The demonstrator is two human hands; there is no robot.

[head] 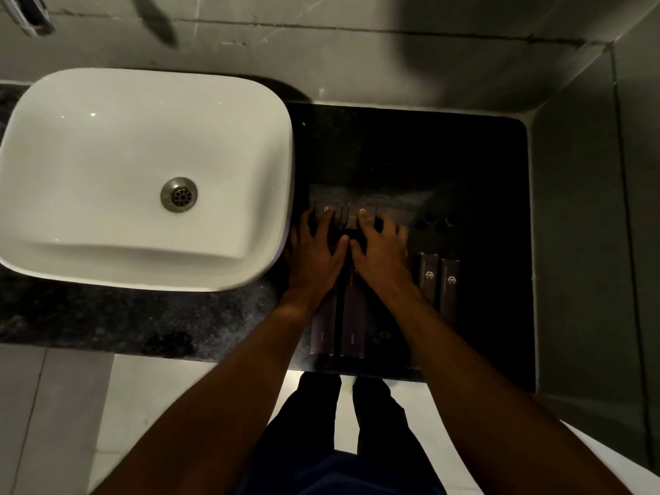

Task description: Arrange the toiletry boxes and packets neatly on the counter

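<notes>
On the dark counter (410, 151) to the right of the basin lie several dark brown toiletry boxes. My left hand (316, 250) rests flat, fingers spread, on a small box (325, 210). My right hand (380, 250) lies flat beside it with fingers spread on a second small box (353, 213). The thumbs nearly touch. Two long boxes (337, 330) lie side by side under my wrists, near the front edge. Another pair of long boxes (440, 284) lies to the right of my right hand. Neither hand grips anything.
A white basin (118, 166) with a metal drain (178, 194) sits left of the boxes. Grey tiled walls close the counter at the back (357, 66) and right (589, 209). Two small dark items (437, 221) lie right of my fingers. White floor tiles lie below.
</notes>
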